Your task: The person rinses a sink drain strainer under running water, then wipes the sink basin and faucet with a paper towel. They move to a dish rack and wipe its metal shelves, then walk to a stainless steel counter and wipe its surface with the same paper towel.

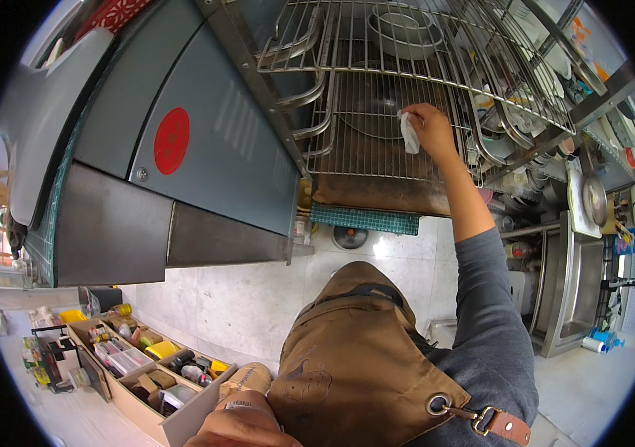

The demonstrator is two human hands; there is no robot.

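My right hand (428,127) reaches over a metal wire rack shelf (373,177), its fingertips closed on a crumpled white tissue or cloth (409,135). The tissue hangs down against the wires. Below the wires lie a round glass or metal lid-like disc and a brown tray or board (384,193). On the rack, farther back, stand round metal pans (407,36). My left hand (245,427) is at the bottom edge, low beside the brown apron (345,357), partly cut off; what its fingers do is unclear.
A grey metal cabinet (217,134) with a red round sticker stands left of the rack. A green cutting mat (365,218) juts out under the tray. Dishes crowd the right shelves beside a steel sink (574,290). An open drawer (172,430) of packed goods lies lower left.
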